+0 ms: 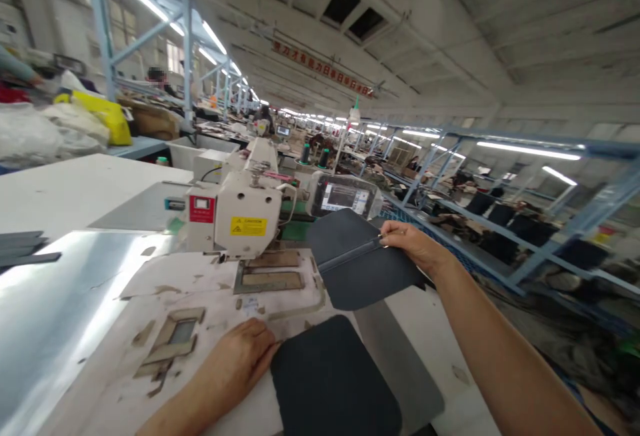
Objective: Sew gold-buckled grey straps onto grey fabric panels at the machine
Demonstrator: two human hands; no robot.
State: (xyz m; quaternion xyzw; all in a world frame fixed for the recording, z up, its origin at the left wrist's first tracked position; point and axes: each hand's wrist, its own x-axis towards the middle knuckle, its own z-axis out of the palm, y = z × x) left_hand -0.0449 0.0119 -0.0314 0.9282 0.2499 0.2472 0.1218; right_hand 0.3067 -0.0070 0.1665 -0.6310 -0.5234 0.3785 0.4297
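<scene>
Here, the right hand pinched a seamed panel right of the sewing machine.
Before the machine, the left hand touched a plain panel, grip unclear.

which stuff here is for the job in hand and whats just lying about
Apparently in use:
dark round-cornered seamed panel, in the right hand
dark round-cornered plain panel, beside the left hand
cream boxy metal sewing machine

Apparently lying about:
bright yellow bag-like bundle
crumpled whitish plastic-looking sacks
</scene>
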